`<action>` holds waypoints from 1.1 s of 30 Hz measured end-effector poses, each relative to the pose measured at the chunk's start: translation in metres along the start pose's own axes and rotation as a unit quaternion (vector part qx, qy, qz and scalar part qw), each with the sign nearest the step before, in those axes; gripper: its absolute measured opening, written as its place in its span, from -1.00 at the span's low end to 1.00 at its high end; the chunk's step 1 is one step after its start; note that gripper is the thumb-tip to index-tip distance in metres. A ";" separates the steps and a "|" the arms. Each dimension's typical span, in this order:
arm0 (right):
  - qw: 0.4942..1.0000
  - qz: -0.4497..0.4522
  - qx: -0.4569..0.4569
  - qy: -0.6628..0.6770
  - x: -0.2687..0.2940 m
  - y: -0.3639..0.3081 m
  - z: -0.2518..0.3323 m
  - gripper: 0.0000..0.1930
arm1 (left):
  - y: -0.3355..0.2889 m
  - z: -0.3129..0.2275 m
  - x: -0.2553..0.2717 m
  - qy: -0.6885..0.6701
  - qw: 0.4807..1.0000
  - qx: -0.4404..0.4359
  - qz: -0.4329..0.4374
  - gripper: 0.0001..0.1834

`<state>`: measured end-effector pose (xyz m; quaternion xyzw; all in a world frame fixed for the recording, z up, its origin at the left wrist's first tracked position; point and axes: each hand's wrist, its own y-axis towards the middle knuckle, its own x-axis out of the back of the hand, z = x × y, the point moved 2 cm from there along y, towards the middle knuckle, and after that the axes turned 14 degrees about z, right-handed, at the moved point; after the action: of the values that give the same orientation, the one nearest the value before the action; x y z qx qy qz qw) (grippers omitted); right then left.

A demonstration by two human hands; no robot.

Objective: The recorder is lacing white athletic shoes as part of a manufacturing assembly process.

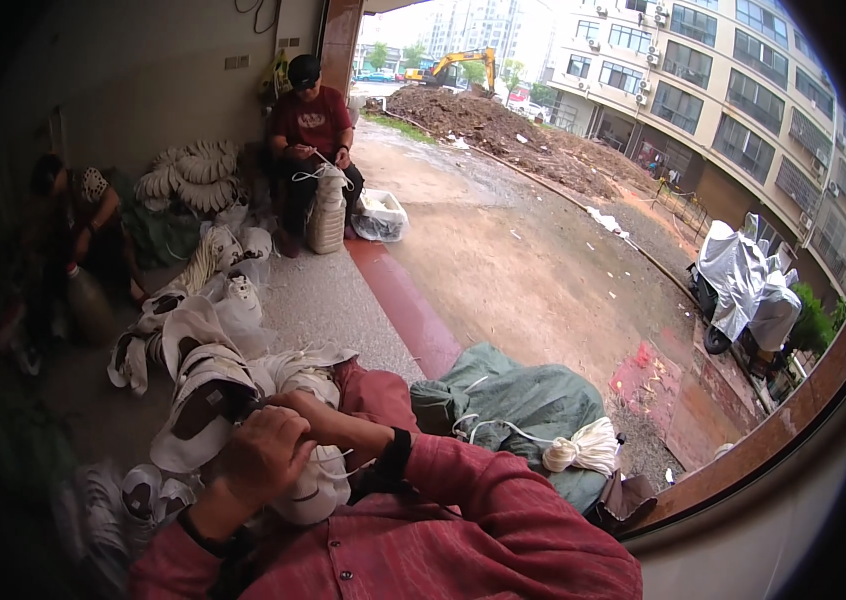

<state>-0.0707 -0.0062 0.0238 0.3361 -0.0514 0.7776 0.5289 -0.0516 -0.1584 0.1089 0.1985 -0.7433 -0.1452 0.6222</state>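
Observation:
My left hand (265, 452) is closed, its fingers curled in front of my lap; what they hold is hidden. My right hand (318, 418) reaches in from the right and meets the left one, its fingertips hidden behind the left. Below both hands a white shoe upper (315, 490) rests against my lap, a bit of white lace beside it. Just beyond my hands lies a larger white shoe upper (193, 425) with a dark opening, against a stack of white uppers (205, 360). A bundle of white laces (305, 372) lies close to my right hand.
More uppers (143, 492) lie at the lower left. On my right, a green sack (513, 400) carries a white lace bundle (583, 447). One co-worker (311, 125) sits ahead with a stack of uppers (327, 210); another person (83, 215) bends at the left. A white box (381, 208) stands near the doorway.

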 end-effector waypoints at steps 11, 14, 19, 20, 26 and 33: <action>1.000 0.001 0.020 0.015 -0.011 -0.026 -0.004 -0.75 | 0.036 -0.008 -0.020 -0.160 0.984 0.001 0.084 -0.69; 1.000 -0.001 0.015 0.015 -0.014 -0.029 -0.007 -0.76 | 0.041 -0.002 -0.027 -0.201 0.972 0.023 0.122 -0.66; 1.000 -0.009 0.011 0.020 -0.015 -0.032 -0.006 -0.76 | 0.043 -0.003 -0.039 -0.144 0.976 0.031 0.157 -0.59; 1.000 -0.011 0.011 0.021 -0.010 -0.032 -0.007 -0.76 | 0.045 -0.005 -0.036 -0.118 0.974 0.053 0.186 -0.59; 0.999 -0.024 0.009 0.019 -0.004 -0.034 -0.008 -0.77 | 0.062 -0.005 -0.039 -0.141 0.944 0.132 0.268 -0.58; 0.999 -0.016 0.027 0.022 -0.012 0.003 0.001 -0.77 | -0.005 0.121 -0.208 -0.115 0.916 0.362 0.130 -0.65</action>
<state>-0.0704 -0.0169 0.0182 0.3334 -0.0134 0.7775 0.5330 -0.1393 -0.0672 -0.0959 0.2933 -0.8307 0.1939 0.4316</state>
